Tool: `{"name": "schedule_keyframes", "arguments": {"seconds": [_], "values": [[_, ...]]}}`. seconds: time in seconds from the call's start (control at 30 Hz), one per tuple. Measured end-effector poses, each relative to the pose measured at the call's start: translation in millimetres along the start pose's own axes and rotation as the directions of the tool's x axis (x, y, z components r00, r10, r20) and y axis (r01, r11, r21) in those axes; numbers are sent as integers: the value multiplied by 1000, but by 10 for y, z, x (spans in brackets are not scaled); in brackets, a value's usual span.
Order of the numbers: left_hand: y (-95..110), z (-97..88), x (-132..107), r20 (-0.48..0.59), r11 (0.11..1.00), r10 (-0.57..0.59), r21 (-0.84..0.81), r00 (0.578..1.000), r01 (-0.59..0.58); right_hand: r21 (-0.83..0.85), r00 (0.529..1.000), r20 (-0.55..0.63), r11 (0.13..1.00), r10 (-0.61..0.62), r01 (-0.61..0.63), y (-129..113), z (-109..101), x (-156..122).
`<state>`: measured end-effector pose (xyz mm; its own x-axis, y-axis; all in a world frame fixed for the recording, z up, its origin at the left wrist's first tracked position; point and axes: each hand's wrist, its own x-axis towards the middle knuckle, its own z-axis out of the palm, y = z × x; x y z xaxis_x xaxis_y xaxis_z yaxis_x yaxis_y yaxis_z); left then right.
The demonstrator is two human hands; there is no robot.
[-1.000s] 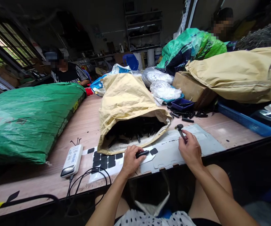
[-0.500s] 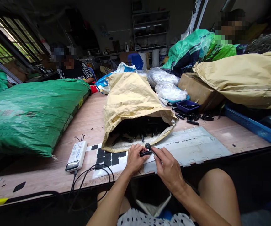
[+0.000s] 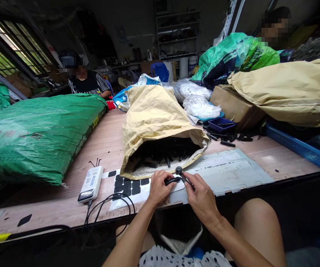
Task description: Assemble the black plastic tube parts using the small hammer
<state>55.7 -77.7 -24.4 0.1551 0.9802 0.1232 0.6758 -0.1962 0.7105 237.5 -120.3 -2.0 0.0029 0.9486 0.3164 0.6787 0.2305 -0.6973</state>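
My left hand (image 3: pixel 159 186) is closed on a slim black rod-shaped piece (image 3: pixel 173 180) that points to the right. In my right hand (image 3: pixel 200 193) is a black tool with a round knob at its end (image 3: pixel 179 170); its shaft runs back between the fingers. The knob is just above and beyond the tip of the black piece, and I cannot tell whether they touch. Right behind my hands lies a tan woven sack (image 3: pixel 154 115), its mouth toward me, with many black pieces (image 3: pixel 167 161) inside.
A full green sack (image 3: pixel 37 137) fills the left side. A white power bank (image 3: pixel 91 184) with a cable lies near the table's front edge. Loose black pieces (image 3: pixel 228 144), a purple tray (image 3: pixel 222 125) and a blue tray (image 3: pixel 301 148) are to the right. Two people sit beyond.
My right hand has drawn slightly to the right, and the tool's knob has moved right and away from the black piece. The left hand has hardly moved.
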Motion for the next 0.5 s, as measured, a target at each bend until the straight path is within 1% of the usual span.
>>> {"name": "schedule_keyframes", "arguments": {"seconds": [0.13,0.23,0.3,0.37,0.5], "values": [[-7,6,-2,1,1000,-6,-3,1000,6,8,993,-25,994,-112,112,-60,17,-41],[-6,7,-4,7,1000,-7,21,1000,7,-23,982,-20,982,-186,186,-45,68,-91],[-6,8,-5,1,1000,-7,24,1000,7,-73,983,20,980,-184,185,-15,94,-113],[-4,10,-7,-5,1000,-8,12,1000,8,-110,987,46,982,-151,155,17,91,-115],[-3,19,-9,-10,1000,-7,-7,1000,7,-99,994,-7,989,-111,110,61,38,-95]]}}
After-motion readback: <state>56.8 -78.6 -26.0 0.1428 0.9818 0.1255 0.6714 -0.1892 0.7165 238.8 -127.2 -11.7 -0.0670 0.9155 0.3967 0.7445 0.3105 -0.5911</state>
